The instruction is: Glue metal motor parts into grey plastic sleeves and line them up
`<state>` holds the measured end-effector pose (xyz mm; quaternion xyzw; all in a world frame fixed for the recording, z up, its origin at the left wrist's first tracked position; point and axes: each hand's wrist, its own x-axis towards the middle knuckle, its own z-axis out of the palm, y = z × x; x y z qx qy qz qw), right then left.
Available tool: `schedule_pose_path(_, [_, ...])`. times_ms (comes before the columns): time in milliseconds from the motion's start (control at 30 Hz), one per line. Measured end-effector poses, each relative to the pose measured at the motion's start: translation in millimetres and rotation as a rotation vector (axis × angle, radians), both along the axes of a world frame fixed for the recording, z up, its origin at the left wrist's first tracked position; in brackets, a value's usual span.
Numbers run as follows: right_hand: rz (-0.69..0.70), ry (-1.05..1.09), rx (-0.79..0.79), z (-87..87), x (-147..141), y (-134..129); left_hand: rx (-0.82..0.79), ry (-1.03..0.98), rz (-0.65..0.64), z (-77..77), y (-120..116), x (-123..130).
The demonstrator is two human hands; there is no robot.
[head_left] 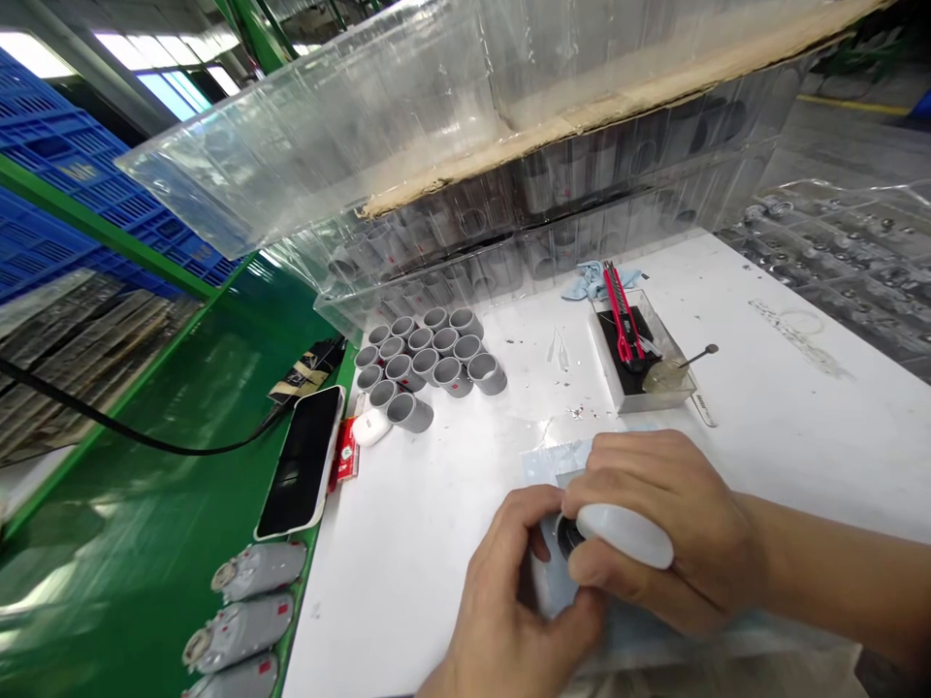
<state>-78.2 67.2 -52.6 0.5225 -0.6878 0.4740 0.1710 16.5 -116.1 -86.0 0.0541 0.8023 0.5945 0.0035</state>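
Near the table's front, my right hand is closed round a tool with a smooth white rounded handle. The tool's working end is hidden by my fingers, so its kind cannot be told. My left hand curls its fingers and thumb round a cylindrical part, whose dark round opening shows just beneath my right fingers. Most of this part is covered by my hands. A light blue cloth lies under and behind them.
Several grey open cylinders stand at the back left of the white table. A box holds a red utility knife. A phone and grey parts line the left edge. Clear plastic trays rise behind.
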Motion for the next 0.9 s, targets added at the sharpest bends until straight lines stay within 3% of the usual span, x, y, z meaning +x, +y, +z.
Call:
schedule_pose_path(600, [0.02, -0.008, -0.035, -1.2, 1.8, -0.7, -0.051, 0.008, -0.049, 8.4, -0.6, -1.4])
schedule_pose_path(900, [0.024, -0.07, -0.027, -1.3, 0.3, -1.2, 0.0, 0.047, -0.071, 3.5, -0.9, -2.3])
